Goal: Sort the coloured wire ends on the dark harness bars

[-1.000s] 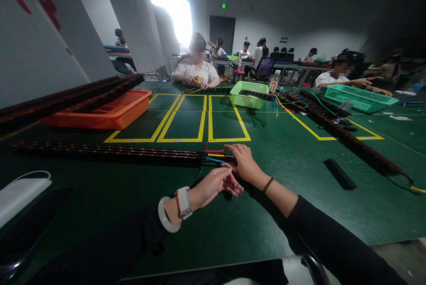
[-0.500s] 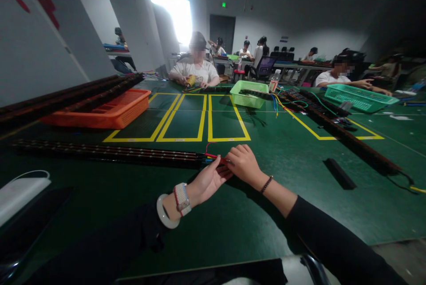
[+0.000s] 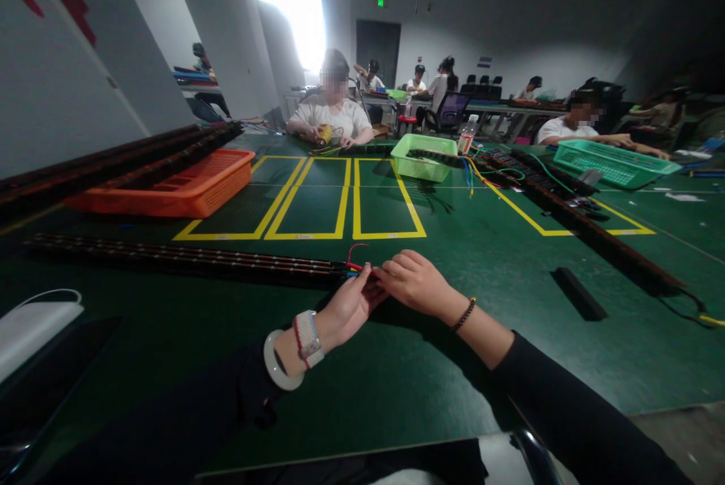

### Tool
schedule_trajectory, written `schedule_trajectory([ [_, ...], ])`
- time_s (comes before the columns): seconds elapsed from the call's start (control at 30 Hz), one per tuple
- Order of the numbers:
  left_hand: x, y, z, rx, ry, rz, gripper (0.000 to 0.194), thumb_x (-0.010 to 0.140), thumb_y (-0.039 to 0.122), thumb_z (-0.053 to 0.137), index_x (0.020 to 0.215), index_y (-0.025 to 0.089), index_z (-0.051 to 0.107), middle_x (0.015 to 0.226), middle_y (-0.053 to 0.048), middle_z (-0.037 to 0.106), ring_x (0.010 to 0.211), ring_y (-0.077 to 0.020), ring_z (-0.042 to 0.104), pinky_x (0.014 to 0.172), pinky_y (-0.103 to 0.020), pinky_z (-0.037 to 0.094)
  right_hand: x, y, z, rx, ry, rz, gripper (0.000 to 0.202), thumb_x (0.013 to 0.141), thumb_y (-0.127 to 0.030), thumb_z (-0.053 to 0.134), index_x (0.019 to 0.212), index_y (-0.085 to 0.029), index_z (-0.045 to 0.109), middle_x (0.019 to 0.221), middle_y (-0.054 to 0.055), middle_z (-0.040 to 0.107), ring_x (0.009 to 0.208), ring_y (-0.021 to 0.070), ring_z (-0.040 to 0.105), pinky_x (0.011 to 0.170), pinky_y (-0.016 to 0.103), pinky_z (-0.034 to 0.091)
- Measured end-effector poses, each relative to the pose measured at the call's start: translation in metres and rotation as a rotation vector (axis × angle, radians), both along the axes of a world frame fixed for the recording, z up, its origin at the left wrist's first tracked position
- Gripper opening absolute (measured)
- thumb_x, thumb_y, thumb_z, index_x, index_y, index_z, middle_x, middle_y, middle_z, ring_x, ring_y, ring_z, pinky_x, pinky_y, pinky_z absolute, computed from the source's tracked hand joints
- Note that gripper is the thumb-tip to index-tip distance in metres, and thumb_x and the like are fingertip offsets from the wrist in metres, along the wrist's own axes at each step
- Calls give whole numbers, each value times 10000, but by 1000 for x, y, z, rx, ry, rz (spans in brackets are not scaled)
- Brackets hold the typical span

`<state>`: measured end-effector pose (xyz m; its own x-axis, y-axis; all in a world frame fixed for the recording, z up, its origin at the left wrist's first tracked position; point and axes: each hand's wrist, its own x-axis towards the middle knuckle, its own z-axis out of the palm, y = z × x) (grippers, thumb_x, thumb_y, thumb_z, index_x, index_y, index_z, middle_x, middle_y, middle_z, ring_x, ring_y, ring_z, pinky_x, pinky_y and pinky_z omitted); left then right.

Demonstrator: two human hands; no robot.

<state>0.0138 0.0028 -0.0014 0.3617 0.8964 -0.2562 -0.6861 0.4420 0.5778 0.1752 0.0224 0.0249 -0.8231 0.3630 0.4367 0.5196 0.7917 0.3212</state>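
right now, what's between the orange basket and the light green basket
Three yellow tape outlines lie between the orange basket and the light green basket, with a dark wire bundle beyond them. The head view shows it.

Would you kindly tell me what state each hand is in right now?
Left hand: partly closed, holding the colored wires near its thumb.
Right hand: fingers curled closed against the left; what they pinch is hidden.
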Motion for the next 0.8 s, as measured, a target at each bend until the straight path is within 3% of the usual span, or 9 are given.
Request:
schedule_trajectory([
  [0.07, 0, -1, 3, 27, -11, -13, 171, 899, 208, 462, 808, 120, 575, 890, -79, 651, 896, -147, 612, 920, -340, 457, 2, 2, 1, -36, 68, -46, 268, 940, -319, 438, 1061, -163, 619, 884, 76, 607, 803, 187, 491, 757, 339, 353],
  [0.13, 0, -2, 4, 40, -17, -41, 183, 901, 223, 461, 816, 111, 577, 901, -94, 654, 897, -154, 615, 922, -348, 455, 3, 3, 0, -76, 99, -82, 288, 931, -369, 450, 959, -162, 649, 818, 71, 606, 778, 182, 492, 742, 334, 341],
  [0.27, 0, -3, 4, 39, 27, -42, 221, 895, 265, 474, 793, 100, 580, 897, -121, 661, 923, -181, 620, 938, -374, 447, 1, 4, -4, -157, 178, -153, 290, 931, -304, 454, 766, -171, 653, 710, 46, 593, 712, 159, 480, 705, 313, 316],
  [0.5, 0, -4, 6, 59, 54, -74, 288, 904, 293, 451, 1024, 64, 578, 1009, -172, 653, 992, -211, 617, 982, -407, 411, 2, 16, -16, -481, 470, -294, 262, 892, -347, 538, 716, -170, 616, 661, 6, 570, 649, 132, 487, 602, 251, 341],
  [0.63, -2, -5, 7, 46, 54, -78, 245, 902, 247, 449, 1005, 63, 575, 999, -175, 658, 947, -217, 638, 972, -417, 419, 5, 27, -23, -496, 531, -323, 262, 869, -360, 570, 690, -170, 592, 651, 0, 563, 644, 134, 489, 598, 248, 350],
  [0.8, -3, -6, 10, 45, 85, -129, 331, 923, 292, 389, 914, 37, 600, 932, -200, 675, 946, -233, 643, 967, -395, 425, 5, 39, -27, -527, 578, -303, 212, 853, -358, 598, 740, -179, 617, 711, 7, 615, 695, 141, 526, 635, 251, 363],
])
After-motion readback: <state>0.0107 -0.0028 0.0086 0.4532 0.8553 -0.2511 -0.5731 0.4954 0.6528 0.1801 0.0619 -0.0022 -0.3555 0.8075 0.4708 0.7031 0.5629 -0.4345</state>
